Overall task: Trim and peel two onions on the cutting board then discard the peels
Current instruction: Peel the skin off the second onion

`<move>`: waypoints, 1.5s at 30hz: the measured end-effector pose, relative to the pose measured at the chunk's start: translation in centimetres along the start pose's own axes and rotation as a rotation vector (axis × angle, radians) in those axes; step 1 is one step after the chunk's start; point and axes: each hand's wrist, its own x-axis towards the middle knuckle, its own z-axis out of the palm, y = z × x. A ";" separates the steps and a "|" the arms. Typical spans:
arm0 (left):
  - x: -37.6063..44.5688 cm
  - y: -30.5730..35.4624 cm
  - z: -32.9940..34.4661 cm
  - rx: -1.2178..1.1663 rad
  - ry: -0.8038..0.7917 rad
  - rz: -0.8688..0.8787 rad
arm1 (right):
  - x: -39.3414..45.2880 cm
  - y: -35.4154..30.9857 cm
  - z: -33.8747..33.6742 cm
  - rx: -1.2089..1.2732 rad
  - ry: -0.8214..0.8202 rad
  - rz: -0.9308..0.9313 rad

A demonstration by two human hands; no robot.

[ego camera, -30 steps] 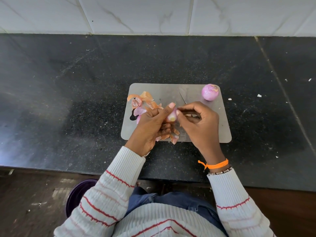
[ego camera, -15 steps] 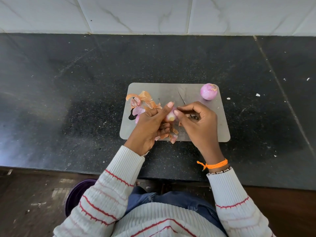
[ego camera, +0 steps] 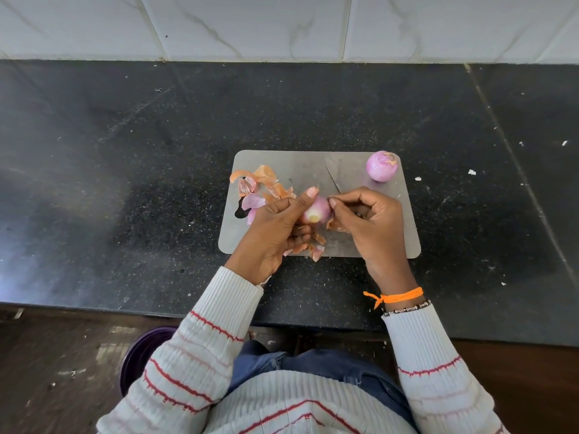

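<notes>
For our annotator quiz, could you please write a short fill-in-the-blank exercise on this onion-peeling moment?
1. The left hand grips a half-peeled ____.
2. The peeled onion sits at the cutting board's far ____ corner.
3. The loose onion peels are heaped on the board's ____ side.
4. The right hand wears an ____ wrist thread.

Missing words: onion; right; left; orange

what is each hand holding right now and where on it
The left hand grips the onion round its sides. The right hand pinches a strip of peel at the onion's right side.
</notes>
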 end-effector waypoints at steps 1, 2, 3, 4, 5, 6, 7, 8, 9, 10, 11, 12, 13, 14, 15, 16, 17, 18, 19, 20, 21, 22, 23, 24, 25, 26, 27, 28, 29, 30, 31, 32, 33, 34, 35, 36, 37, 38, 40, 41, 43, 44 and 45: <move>0.0 0.0 0.1 -0.001 -0.008 -0.001 | -0.1 0.1 0.0 0.037 0.016 0.033; 0.0 -0.1 0.1 -0.002 -0.011 0.001 | -0.2 0.2 0.0 0.058 0.032 0.044; 0.1 -0.1 0.2 -0.008 -0.008 0.003 | -0.3 0.2 0.1 0.062 0.042 0.041; 0.1 -0.1 0.2 -0.016 -0.004 0.004 | -0.4 0.1 0.2 0.054 0.043 0.030; 0.1 -0.1 0.2 -0.024 0.002 0.004 | -0.5 0.0 0.3 0.032 0.035 0.009; 0.1 -0.1 0.2 -0.027 0.007 0.006 | -0.6 -0.1 0.3 -0.001 0.026 -0.019; 0.1 -0.1 0.2 -0.024 0.010 0.012 | -0.6 -0.3 0.4 -0.037 0.022 -0.047; 0.1 -0.2 0.2 -0.015 0.014 0.020 | -0.5 -0.3 0.4 -0.065 0.023 -0.069; 0.1 -0.2 0.2 -0.007 0.016 0.027 | -0.5 -0.3 0.4 -0.077 0.021 -0.082; 0.1 -0.3 0.2 0.001 0.017 0.034 | -0.4 -0.3 0.3 -0.078 0.016 -0.090; 0.1 -0.3 0.2 0.007 0.018 0.038 | -0.3 -0.1 0.2 -0.073 0.012 -0.093; 0.1 -0.3 0.2 0.013 0.019 0.041 | -0.2 0.0 0.1 -0.065 0.010 -0.092; 0.0 -0.3 0.2 0.019 0.021 0.043 | -0.2 0.1 0.1 -0.060 0.013 -0.090; 0.0 -0.3 0.2 0.024 0.022 0.044 | -0.1 0.2 0.0 -0.059 0.015 -0.092; 0.0 -0.3 0.2 0.024 0.024 0.043 | -0.1 0.2 0.0 -0.061 0.013 -0.097; 0.0 -0.3 0.1 0.020 0.025 0.042 | -0.1 0.2 0.0 -0.062 0.009 -0.100; 0.0 -0.2 0.1 0.014 0.025 0.039 | 0.0 0.1 0.1 -0.061 0.010 -0.095; 0.1 -0.2 0.1 0.007 0.023 0.033 | 0.0 0.2 0.1 -0.051 0.016 -0.071; 0.1 -0.2 0.1 -0.001 0.019 0.022 | 0.0 0.2 0.2 -0.024 0.029 -0.028; 0.1 -0.2 0.1 -0.006 0.016 0.013 | 0.0 0.2 0.2 0.018 0.041 0.022; 0.1 -0.2 0.2 -0.006 0.012 0.007 | -0.1 0.2 0.2 0.052 0.051 0.062; 0.2 -0.3 0.2 -0.004 0.009 0.007 | -0.1 0.2 0.2 0.072 0.057 0.080; 0.2 -0.3 0.3 -0.004 0.010 0.009 | -0.2 0.2 0.2 0.079 0.062 0.081; 0.3 -0.3 0.3 -0.006 0.015 0.012 | -0.3 0.1 0.3 0.086 0.062 0.076; 0.4 -0.3 0.2 -0.008 0.020 0.016 | -0.3 0.0 0.3 0.089 0.055 0.066; 0.4 -0.3 0.2 -0.010 0.022 0.021 | -0.3 -0.1 0.3 0.075 0.042 0.045; 0.4 -0.3 0.2 -0.011 0.021 0.027 | -0.3 -0.1 0.4 0.047 0.029 0.017; 0.4 -0.3 0.2 -0.009 0.022 0.034 | -0.3 -0.1 0.3 0.018 0.023 -0.007; 0.4 -0.4 0.2 -0.003 0.023 0.039 | -0.3 -0.1 0.3 0.004 0.022 -0.022; 0.4 -0.4 0.2 0.006 0.022 0.042 | -0.2 -0.1 0.2 0.007 0.017 -0.025; 0.5 -0.4 0.2 0.014 0.019 0.042 | -0.2 0.0 0.2 0.015 0.012 -0.021; 0.5 -0.3 0.1 0.020 0.016 0.042 | -0.1 0.0 0.1 0.026 0.006 -0.017; 0.6 -0.3 0.1 0.023 0.012 0.043 | 0.0 0.1 0.0 0.035 0.005 -0.016; 0.6 -0.3 0.1 0.025 0.005 0.047 | 0.1 0.1 0.0 0.043 0.004 -0.019; 0.6 -0.3 0.0 0.026 -0.002 0.052 | 0.1 0.1 -0.1 0.049 0.003 -0.021; 0.7 -0.4 0.0 0.027 -0.009 0.061 | 0.2 0.1 -0.1 0.057 -0.001 -0.019; 0.8 -0.4 -0.1 0.027 -0.015 0.071 | 0.2 0.2 0.0 0.068 -0.006 -0.011; 0.8 -0.5 -0.2 0.029 -0.021 0.080 | 0.2 0.2 0.0 0.085 -0.009 0.004; 1.0 -0.5 -0.4 0.034 -0.042 0.090 | 0.2 0.2 0.1 0.127 0.003 0.039; 1.0 -0.5 -0.5 0.035 -0.052 0.093 | 0.2 0.2 0.1 0.144 0.016 0.056; 1.1 -0.4 -0.4 0.030 -0.062 0.095 | 0.2 0.2 0.2 0.161 0.047 0.077; 1.1 -0.4 -0.4 0.026 -0.066 0.096 | 0.2 0.2 0.2 0.172 0.062 0.083; 1.2 -0.4 -0.4 0.022 -0.072 0.099 | 0.1 0.2 0.3 0.190 0.067 0.089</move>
